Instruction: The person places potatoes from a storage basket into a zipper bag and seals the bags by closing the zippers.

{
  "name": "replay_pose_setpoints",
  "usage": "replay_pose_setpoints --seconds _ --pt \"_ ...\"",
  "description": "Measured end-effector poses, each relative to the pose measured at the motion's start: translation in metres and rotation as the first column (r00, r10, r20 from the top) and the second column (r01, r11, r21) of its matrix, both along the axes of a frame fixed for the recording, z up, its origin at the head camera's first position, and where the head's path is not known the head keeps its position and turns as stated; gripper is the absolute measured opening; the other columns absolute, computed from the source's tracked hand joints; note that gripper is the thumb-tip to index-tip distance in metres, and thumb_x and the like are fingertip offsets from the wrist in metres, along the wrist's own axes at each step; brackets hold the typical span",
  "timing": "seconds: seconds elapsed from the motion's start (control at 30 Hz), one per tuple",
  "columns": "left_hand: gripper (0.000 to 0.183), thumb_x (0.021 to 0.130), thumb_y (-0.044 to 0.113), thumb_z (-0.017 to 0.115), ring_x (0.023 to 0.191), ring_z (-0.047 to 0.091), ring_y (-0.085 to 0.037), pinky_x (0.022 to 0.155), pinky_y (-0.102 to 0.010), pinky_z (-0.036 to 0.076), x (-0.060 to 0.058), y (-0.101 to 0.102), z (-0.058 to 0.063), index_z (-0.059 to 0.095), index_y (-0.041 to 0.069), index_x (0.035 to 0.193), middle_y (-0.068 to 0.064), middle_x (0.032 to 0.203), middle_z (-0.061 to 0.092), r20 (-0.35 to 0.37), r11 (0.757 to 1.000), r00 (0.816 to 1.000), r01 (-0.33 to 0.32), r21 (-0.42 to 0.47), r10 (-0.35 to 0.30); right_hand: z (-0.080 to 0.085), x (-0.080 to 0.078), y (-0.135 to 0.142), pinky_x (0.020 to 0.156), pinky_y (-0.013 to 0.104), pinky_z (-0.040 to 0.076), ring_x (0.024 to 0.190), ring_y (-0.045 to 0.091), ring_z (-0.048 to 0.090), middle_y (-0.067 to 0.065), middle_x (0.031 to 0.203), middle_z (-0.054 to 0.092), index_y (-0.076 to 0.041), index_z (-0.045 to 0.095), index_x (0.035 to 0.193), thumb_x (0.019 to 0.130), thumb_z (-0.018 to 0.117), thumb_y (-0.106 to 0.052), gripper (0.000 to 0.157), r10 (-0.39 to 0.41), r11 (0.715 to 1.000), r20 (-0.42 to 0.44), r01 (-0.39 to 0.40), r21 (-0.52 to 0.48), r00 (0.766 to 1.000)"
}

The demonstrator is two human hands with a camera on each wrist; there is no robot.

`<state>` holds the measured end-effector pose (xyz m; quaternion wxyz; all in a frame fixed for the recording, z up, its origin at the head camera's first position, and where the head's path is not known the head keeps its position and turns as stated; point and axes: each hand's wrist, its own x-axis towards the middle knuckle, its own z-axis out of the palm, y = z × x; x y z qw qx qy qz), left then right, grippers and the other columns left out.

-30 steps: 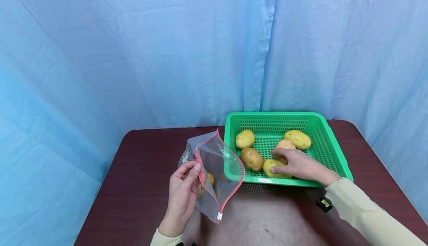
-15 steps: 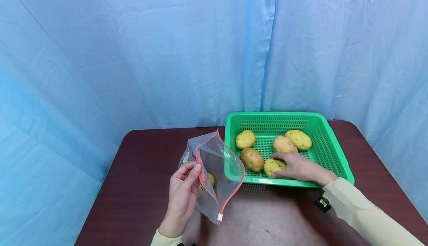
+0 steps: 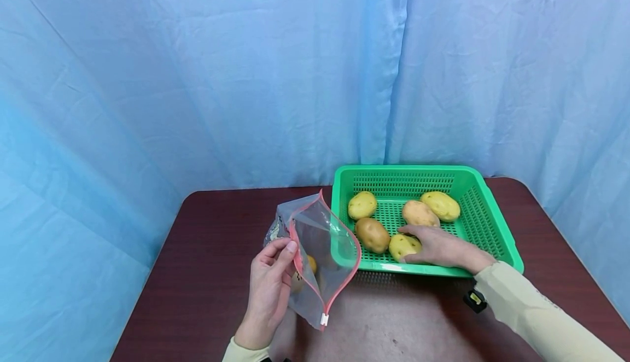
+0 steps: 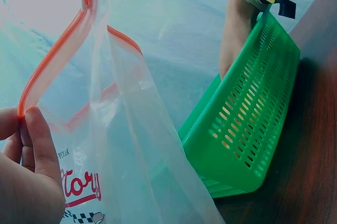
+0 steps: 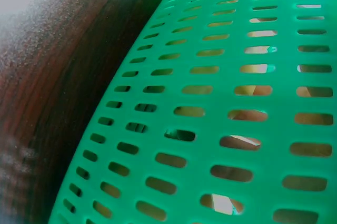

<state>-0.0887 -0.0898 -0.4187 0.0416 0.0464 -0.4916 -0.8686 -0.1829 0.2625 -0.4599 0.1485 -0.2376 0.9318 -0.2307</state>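
My left hand [image 3: 268,288] pinches the pink-edged rim of a clear slider bag [image 3: 328,252] between thumb and fingers. Its mouth gapes toward the basket, and a potato [image 3: 297,282] and a small orange-yellow round item [image 3: 311,264] show through the plastic. Inside the green basket [image 3: 498,231], my right hand [image 3: 438,246] grips a yellow potato [image 3: 403,246], thumb on the near side and fingers on the far side. Part of that potato is hidden under the palm. In the right wrist view the slotted basket wall [image 5: 210,124] hides the hand.
Other potatoes lie in the basket: a brown one [image 3: 372,235], a pale one [image 3: 420,212], and yellow ones at the back left [image 3: 362,205] and back right [image 3: 441,206]. The dark wooden table [image 3: 206,263] ends at a blue curtain [image 3: 275,77]. A white slider [image 3: 324,319] sits at the bag's near corner.
My right hand has come down and a little nearer, its fingers settling around the yellow potato and uncovering the pale one. The basket has slid very slightly right. My left hand holds almost still.
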Motion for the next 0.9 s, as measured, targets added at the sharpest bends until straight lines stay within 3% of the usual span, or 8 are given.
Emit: replay_pose_setpoints --seconds 0.33,0.7,0.9 --pt "0.020 0.099 -0.003 0.064 0.072 0.066 -0.006 0.070 -0.019 0.058 0.001 -0.001 0.000 0.076 0.012 0.094 0.001 0.084 0.071 -0.015 1.000 1.000 0.007 0.013 -0.007 -0.002 -0.002 -0.001 0.097 0.055 0.052 0.119 0.037 0.063 0.019 0.133 0.065 0.004 0.058 0.138 0.087 0.083 -0.040 0.071 0.047 0.999 -0.051 -0.048 -0.015 0.998" --pt "0.020 0.099 -0.003 0.064 0.072 0.066 -0.007 0.071 -0.019 0.058 0.000 0.001 0.001 0.076 0.013 0.095 0.000 0.085 0.071 0.008 1.000 1.000 -0.005 0.016 0.005 0.005 0.002 0.005 0.085 0.044 0.052 0.103 0.020 0.062 0.002 0.115 0.070 -0.010 0.064 0.133 0.086 0.084 -0.044 0.062 -0.057 0.996 -0.114 0.048 -0.078 0.992" --pt "0.019 0.099 -0.003 0.064 0.073 0.066 -0.007 0.071 -0.019 0.058 0.001 0.001 0.001 0.074 0.012 0.095 0.001 0.085 0.070 0.005 0.999 1.000 -0.011 0.030 0.011 0.018 0.008 0.004 0.076 0.039 0.048 0.093 0.018 0.058 0.006 0.117 0.067 -0.007 0.063 0.135 0.084 0.085 -0.045 0.068 -0.117 0.985 -0.137 0.098 -0.139 0.984"
